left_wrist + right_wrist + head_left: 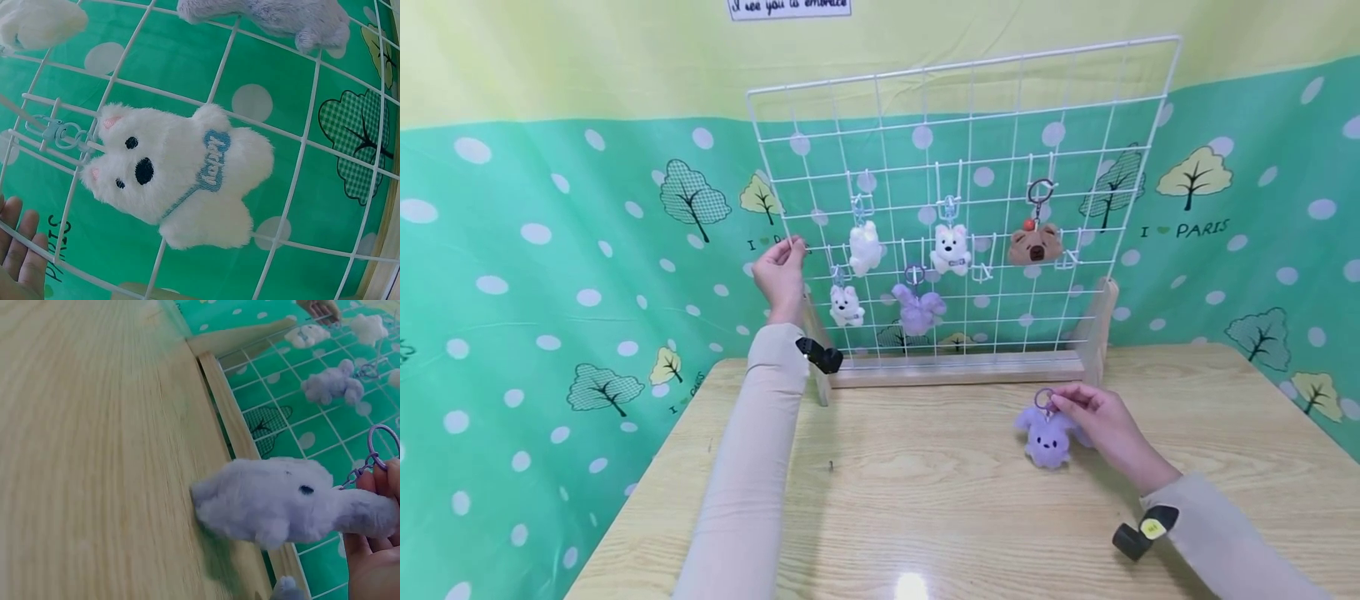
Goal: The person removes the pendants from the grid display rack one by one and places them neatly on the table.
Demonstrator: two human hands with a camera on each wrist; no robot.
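Observation:
In the head view my left hand pinches the left edge of the white wire grid. The left wrist view has its fingers against a wire, beside a hanging white bear plush. My right hand grips the ring of a purple long-eared plush between thumb and fingers, low in front of the grid's right side. In the right wrist view, this plush dangles by its chain from my right hand, one ear against the fingers.
On grid hooks hang white plushes, another purple plush and a brown bear head. Free hooks show at the lower middle and right. The grid's wooden base stands at the back of the table.

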